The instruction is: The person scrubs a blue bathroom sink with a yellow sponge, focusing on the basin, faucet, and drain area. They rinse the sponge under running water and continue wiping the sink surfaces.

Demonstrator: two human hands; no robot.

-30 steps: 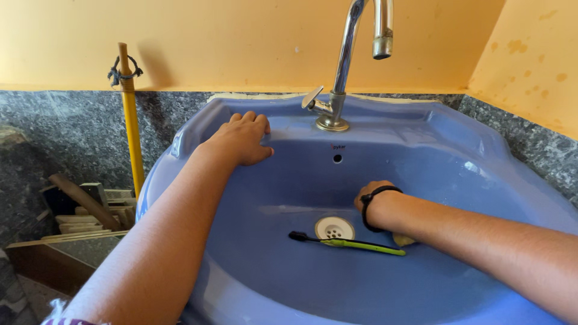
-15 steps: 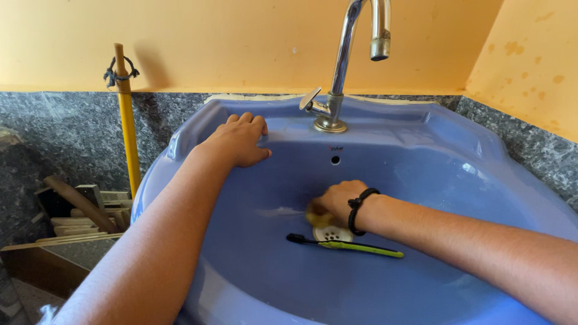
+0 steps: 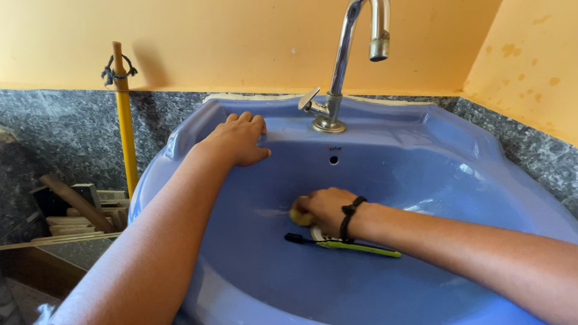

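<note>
My right hand (image 3: 324,207), with a black band on the wrist, presses a small yellow sponge (image 3: 299,217) against the bottom of a blue wash basin (image 3: 421,174), over the drain. Just in front of that hand a green toothbrush (image 3: 343,244) with a black head lies flat in the bowl. On the basin's back left rim rests my left hand (image 3: 238,140), fingers curled over the edge, holding nothing else.
A chrome tap (image 3: 346,66) with a side lever rises from the back of the basin. A yellow stick (image 3: 125,120) leans against the dark speckled stone wall at the left. Wooden pieces (image 3: 72,210) lie stacked lower left. Orange walls stand behind and to the right.
My right hand has swept the sponge leftwards across the bowl's bottom, from right of the drain to over it. The left hand and toothbrush have stayed put.
</note>
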